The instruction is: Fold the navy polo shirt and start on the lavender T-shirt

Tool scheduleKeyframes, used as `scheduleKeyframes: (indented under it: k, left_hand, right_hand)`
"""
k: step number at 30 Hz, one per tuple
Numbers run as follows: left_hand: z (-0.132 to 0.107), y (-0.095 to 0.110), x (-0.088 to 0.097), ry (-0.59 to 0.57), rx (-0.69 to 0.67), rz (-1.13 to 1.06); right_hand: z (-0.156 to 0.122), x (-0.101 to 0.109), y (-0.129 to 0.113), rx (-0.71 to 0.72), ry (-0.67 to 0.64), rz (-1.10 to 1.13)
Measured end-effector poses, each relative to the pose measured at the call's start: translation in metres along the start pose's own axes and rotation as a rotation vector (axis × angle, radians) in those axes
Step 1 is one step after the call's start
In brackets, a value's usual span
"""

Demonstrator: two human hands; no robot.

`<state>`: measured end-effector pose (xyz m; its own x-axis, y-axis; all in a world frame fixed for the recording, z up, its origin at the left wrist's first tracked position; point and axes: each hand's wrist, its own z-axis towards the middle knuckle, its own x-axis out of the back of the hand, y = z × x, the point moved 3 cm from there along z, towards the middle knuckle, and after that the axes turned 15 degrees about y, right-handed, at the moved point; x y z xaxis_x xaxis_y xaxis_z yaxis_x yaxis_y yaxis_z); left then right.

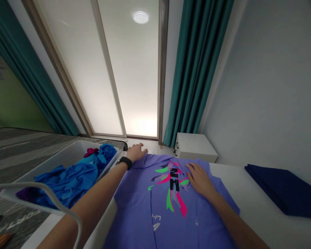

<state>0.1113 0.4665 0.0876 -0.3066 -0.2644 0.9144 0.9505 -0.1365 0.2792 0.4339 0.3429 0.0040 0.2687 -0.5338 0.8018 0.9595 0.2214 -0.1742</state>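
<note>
A purple T-shirt [145,211] with a pink, green and black print lies spread on a white table [251,204]. My left hand [136,152], with a black watch on the wrist, reaches to the shirt's far left edge, fingers curled on the fabric near the table's far edge. My right hand [199,178] lies flat on the shirt just right of the print, fingers stretched out and holding nothing.
A white laundry basket [59,159] with blue and magenta clothes stands at the left of the table. A folded dark blue cloth [282,190] lies at the right. Behind are a white cabinet [194,147], teal curtains [194,69] and a sliding door.
</note>
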Motion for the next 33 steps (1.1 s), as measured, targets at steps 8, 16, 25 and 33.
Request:
scheduleKeyframes:
  k: [8,16,25,33]
  left_hand:
    - [0.026,-0.002,-0.044,-0.104,0.092,-0.165]
    - [0.032,0.005,-0.013,0.068,0.079,-0.606]
    - [-0.008,0.026,0.029,-0.002,-0.055,-1.099]
    - [-0.037,0.042,0.025,-0.088,-0.142,-1.058]
  right_hand:
    - [0.000,0.001,-0.002,-0.013,0.002,0.003]
    - [0.000,0.000,-0.002,-0.007,0.007,0.010]
    - [0.005,0.007,-0.001,-0.002,0.076,0.115]
    - [0.071,0.032,-0.102,0.105,0.194,0.493]
